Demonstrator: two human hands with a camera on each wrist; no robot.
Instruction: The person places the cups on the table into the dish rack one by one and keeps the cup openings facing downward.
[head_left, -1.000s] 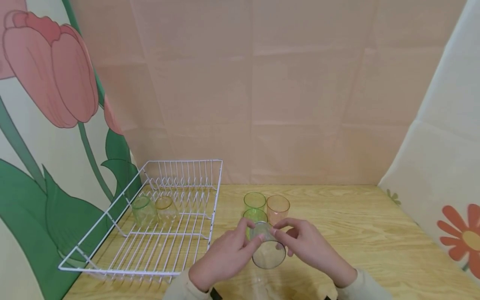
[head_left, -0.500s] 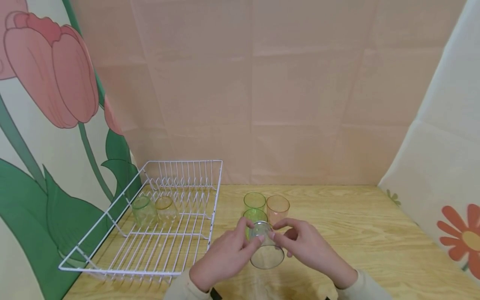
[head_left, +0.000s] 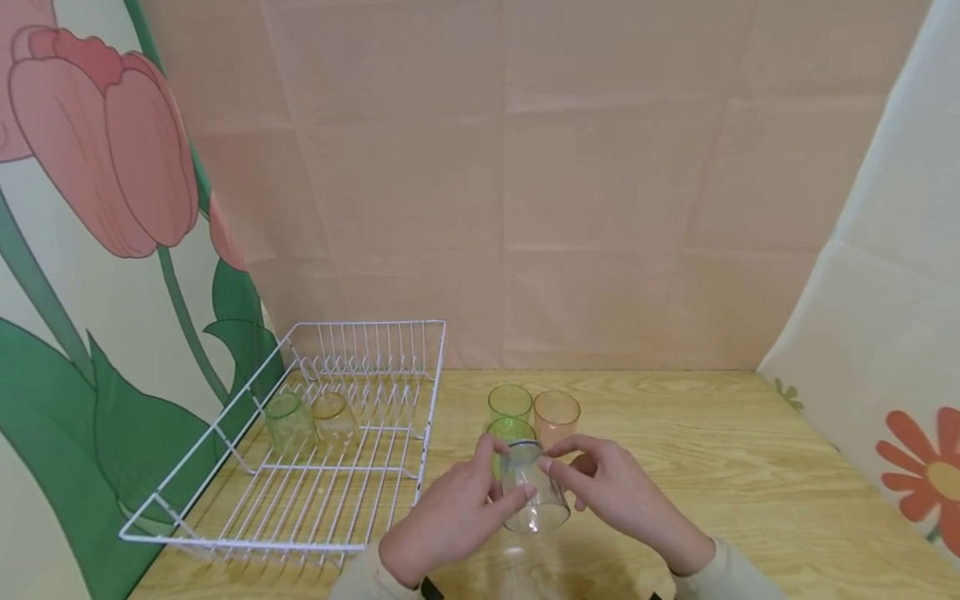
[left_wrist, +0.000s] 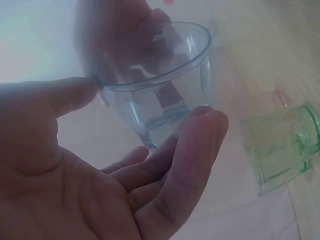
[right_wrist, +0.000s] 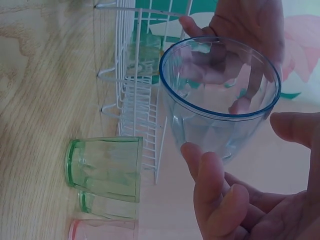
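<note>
A clear glass tumbler with a blue-tinted edge is held up in front of the body by both hands, tilted, its wide mouth toward the person and downward. My left hand grips its left side, thumb against the wall near the rim in the left wrist view. From the other side my right hand holds it between thumb and fingers; in the right wrist view the tumbler's blue rim shows whole. Just beyond the hands stand a green glass, another green glass and an orange glass.
On the left stands a white wire dish rack. Inside it are a green glass and an amber glass, side by side. The wood-patterned table runs back to a pinkish-beige cloth wall; floral cloth hangs at both sides.
The tumbler has tipped so that its mouth points further down and more of its side wall shows. My left thumb has slid slightly right along it. The other glasses have not moved.
</note>
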